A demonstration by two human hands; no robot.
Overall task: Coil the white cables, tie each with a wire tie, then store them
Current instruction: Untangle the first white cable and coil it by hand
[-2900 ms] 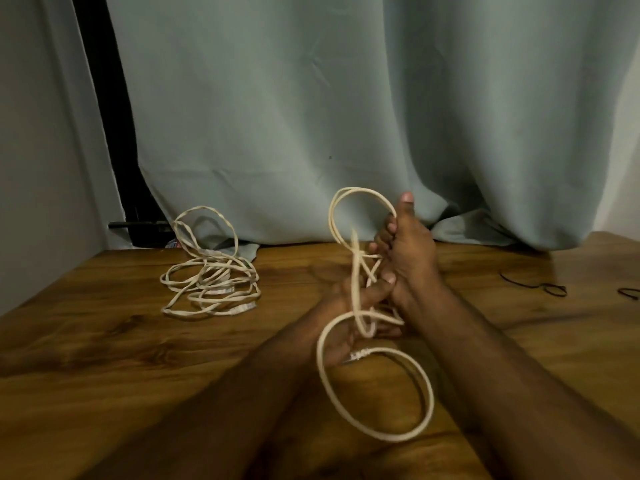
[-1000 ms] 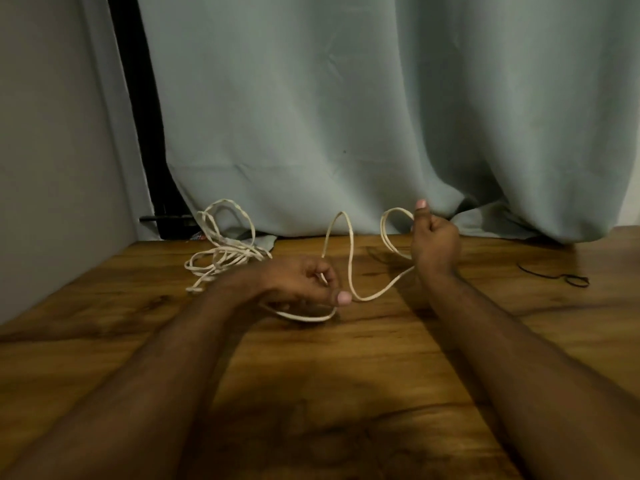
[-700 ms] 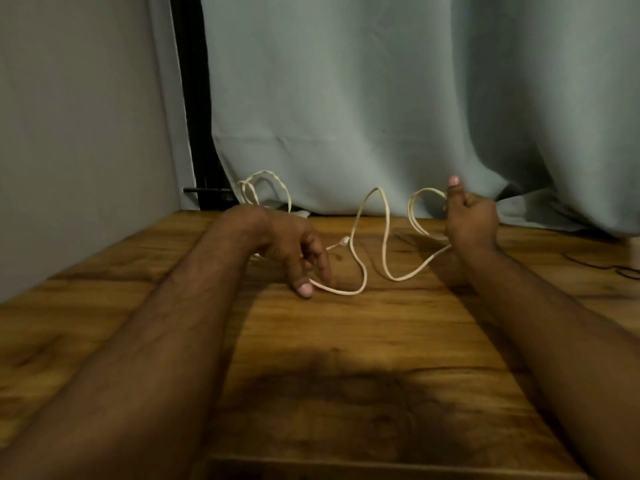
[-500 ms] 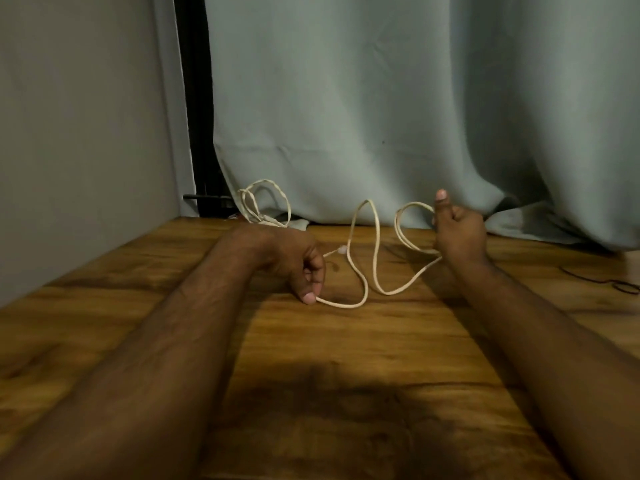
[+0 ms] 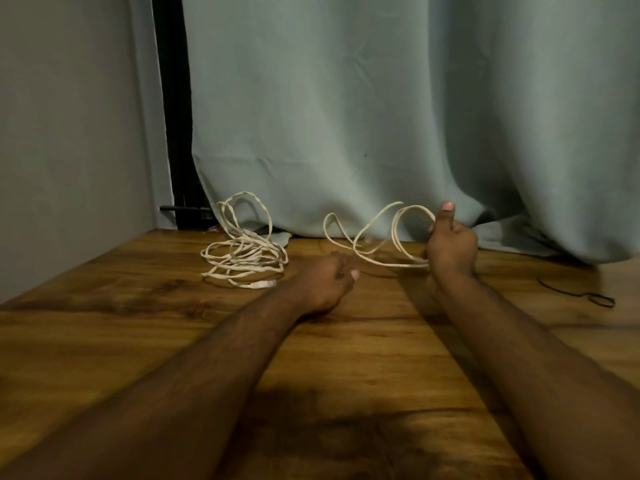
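Note:
My right hand (image 5: 450,247) grips a white cable (image 5: 374,237) at the back of the wooden table (image 5: 104,327), thumb up, holding a couple of loose loops that stand up against the curtain. The cable runs left and down to my left hand (image 5: 327,282), which is closed in a fist around its other stretch, low over the table. A second white cable (image 5: 242,259) lies in a loose tangled heap at the back left, its plug at the front of the heap. A black wire tie (image 5: 588,296) lies on the table at the right.
A grey-green curtain (image 5: 381,116) hangs along the back and drapes onto the table. A grey wall (image 5: 69,133) closes the left side, with a dark gap beside the curtain.
The coil held close in both hands has been pulled apart into loose loops. In the last half second my left hand slid right along the cable toward my right hand; the view shifted right.

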